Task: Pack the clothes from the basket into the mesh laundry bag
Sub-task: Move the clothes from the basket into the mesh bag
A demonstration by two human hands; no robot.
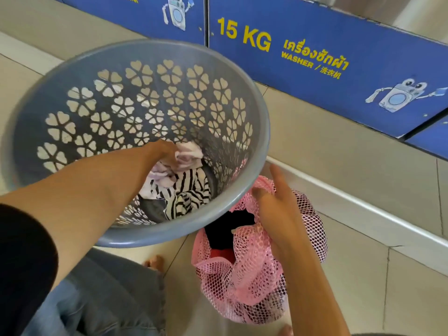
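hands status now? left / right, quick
Left hand: grip closed on the pale striped garment inside the basket.
Right hand: grip on the mouth of the pink mesh bag, thumb straight.

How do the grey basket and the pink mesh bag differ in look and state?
The grey basket is rigid plastic with flower-shaped holes; the pink mesh bag is soft net that slumps on the floor. The basket holds striped and pale clothes; the bag holds dark and red ones. The left hand reaches into the basket and grips a pale garment; the right hand holds the bag's mouth. Both are open at the top and let their contents show through.
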